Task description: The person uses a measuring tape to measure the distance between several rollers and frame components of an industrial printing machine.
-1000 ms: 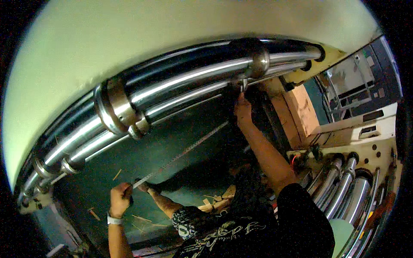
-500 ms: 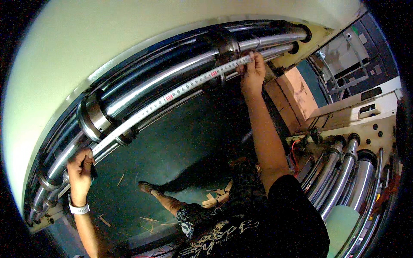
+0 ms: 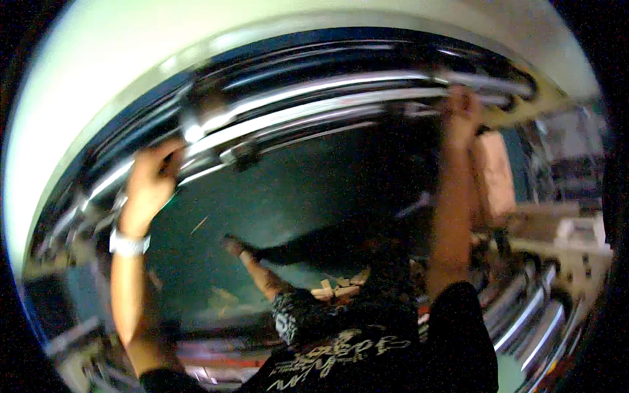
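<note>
A white tape measure (image 3: 314,109) is stretched between my two hands, along the polished metal rods (image 3: 341,83) of a machine. My left hand (image 3: 152,180), with a white band on its wrist, is closed on the tape's left end next to a dark collar (image 3: 203,105) on the rods. Whether it grips a tape case is hidden. My right hand (image 3: 462,111) pinches the other end near the right ends of the rods. Motion blur smears both hands and the tape's markings.
A pale curved machine panel (image 3: 131,46) rises behind the rods. Wood scraps (image 3: 334,288) lie on the dark green floor (image 3: 295,223) by my leg. More metal rollers (image 3: 531,314) stand at the lower right, below a tan box-like block (image 3: 496,171).
The view has turned, so the rods and tape lie flatter across it. Both hands appear farther right, the left one also higher. They keep hold of the tape measure.
</note>
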`<action>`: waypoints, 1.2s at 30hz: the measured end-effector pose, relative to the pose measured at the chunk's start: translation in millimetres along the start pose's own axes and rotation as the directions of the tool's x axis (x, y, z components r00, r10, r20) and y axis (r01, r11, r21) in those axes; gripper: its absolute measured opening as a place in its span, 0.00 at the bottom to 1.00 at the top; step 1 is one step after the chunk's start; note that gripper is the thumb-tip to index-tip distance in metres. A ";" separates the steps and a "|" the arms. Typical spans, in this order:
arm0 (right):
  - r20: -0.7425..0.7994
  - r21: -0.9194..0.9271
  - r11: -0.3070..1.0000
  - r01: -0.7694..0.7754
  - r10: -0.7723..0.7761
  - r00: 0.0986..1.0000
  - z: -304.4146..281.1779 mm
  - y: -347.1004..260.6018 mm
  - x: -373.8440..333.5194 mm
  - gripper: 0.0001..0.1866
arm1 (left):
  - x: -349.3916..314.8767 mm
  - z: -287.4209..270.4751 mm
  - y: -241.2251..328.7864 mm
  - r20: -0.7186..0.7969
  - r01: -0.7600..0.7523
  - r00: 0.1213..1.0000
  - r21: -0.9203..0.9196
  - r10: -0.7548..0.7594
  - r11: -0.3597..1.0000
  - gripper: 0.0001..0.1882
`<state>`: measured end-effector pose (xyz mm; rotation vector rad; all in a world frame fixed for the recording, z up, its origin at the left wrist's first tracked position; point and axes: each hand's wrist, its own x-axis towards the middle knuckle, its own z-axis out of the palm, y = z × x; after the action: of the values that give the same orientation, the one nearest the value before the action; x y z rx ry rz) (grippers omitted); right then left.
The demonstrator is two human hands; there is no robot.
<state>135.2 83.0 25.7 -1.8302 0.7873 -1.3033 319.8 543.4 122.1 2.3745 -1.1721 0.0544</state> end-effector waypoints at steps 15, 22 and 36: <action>0.027 0.422 0.851 -0.312 0.332 0.943 26.0 -85.7 -27.1 0.11 | 9.3 9.9 -19.9 0.064 -0.003 0.998 -0.103 0.009 0.995 0.05; 0.126 0.353 0.913 -0.202 0.168 0.978 -0.9 -32.9 0.5 0.10 | 15.5 6.3 -18.8 0.104 -0.009 0.994 -0.128 0.023 0.992 0.05; 0.204 0.001 0.995 -0.096 0.094 0.974 -29.5 39.6 45.1 0.17 | 11.7 -7.2 -20.7 0.157 0.015 0.988 -0.155 0.010 0.988 0.08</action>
<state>118.0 18.6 21.0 -1.8592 0.7454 -1.0383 344.1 548.6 123.0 2.2756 -1.1981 -0.2214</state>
